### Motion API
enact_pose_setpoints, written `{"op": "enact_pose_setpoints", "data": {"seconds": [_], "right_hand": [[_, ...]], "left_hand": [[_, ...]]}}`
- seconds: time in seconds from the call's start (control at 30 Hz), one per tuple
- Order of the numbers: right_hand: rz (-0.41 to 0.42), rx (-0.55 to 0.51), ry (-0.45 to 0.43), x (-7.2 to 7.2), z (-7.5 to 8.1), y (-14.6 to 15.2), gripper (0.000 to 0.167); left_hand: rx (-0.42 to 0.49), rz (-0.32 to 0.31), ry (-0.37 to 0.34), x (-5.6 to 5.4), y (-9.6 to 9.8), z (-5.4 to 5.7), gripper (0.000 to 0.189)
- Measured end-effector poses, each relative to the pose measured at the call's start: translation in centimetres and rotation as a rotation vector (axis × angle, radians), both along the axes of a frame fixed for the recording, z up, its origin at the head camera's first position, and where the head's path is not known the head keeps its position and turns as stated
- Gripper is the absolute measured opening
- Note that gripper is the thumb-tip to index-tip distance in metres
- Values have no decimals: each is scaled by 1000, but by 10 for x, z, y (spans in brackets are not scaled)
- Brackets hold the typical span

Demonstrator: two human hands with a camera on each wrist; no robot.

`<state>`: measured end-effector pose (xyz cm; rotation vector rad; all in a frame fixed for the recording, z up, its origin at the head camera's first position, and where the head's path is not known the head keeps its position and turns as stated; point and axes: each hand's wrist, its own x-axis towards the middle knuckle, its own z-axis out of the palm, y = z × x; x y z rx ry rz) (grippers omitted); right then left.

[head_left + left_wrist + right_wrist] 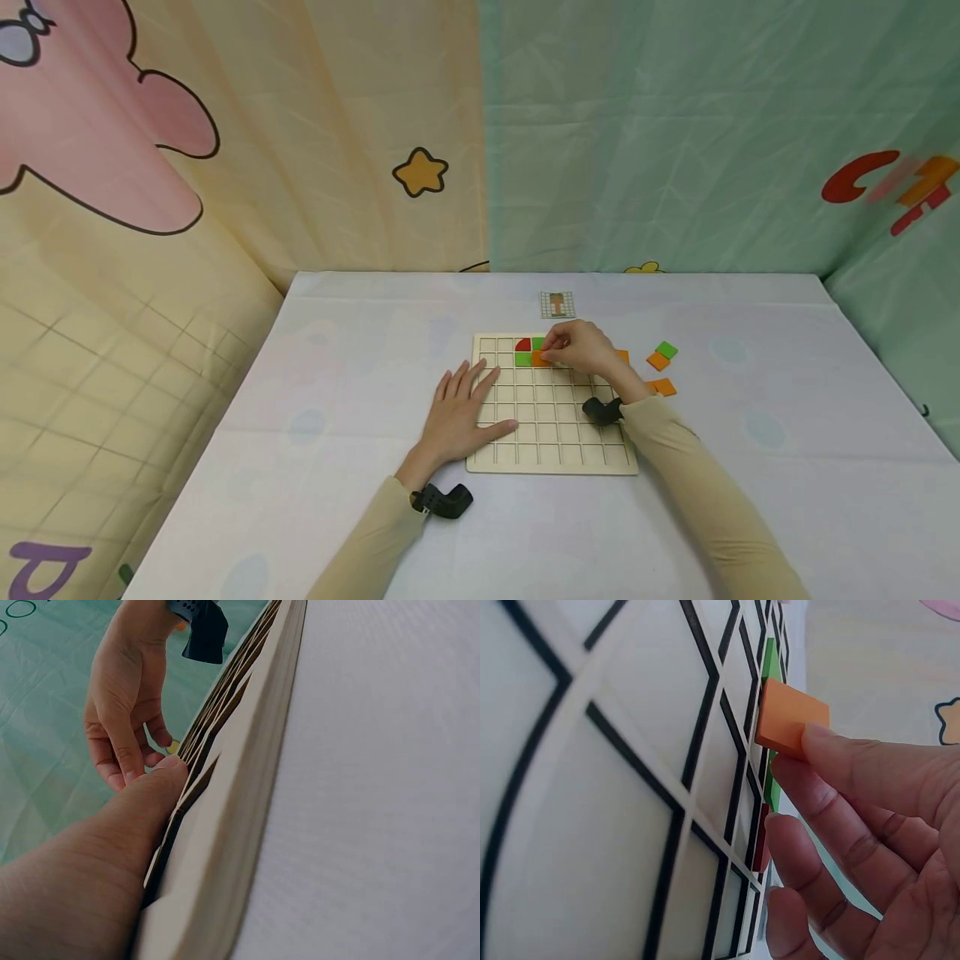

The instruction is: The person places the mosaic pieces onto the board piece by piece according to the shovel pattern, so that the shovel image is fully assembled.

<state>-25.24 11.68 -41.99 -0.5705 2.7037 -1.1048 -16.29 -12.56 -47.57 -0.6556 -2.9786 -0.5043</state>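
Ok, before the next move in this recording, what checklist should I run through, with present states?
1. Right grip pinching the orange tile: ok.
2. That tile lying flat on the board: not ok, it is tilted.
3. Left grip touching the board's left side: ok.
4. Red piece on the board: ok.
5. Pattern card in view behind the board: ok.
6. Exact match to that card: cannot tell, detail too small.

Gap btwn hands (456, 412) (583, 347) — tiles (658, 361) to R

The grid board (544, 415) looks like smooth pale wood, the orange tile (789, 716) matt and smooth, the white bench cover (300, 500) woven cloth, the backdrop (637, 125) creased fabric.
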Motion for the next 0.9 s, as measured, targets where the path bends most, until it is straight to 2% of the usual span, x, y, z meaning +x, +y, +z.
{"op": "enact_pose_setpoints", "data": {"seconds": [0.53,0.9], "right_hand": [[8,21,0,-3,-1,1,6],[-47,123,-4,-2,1,-4,8]], "left_hand": [[22,-13,38,2,0,1,86],[2,-4,13,1,0,1,87]]}}
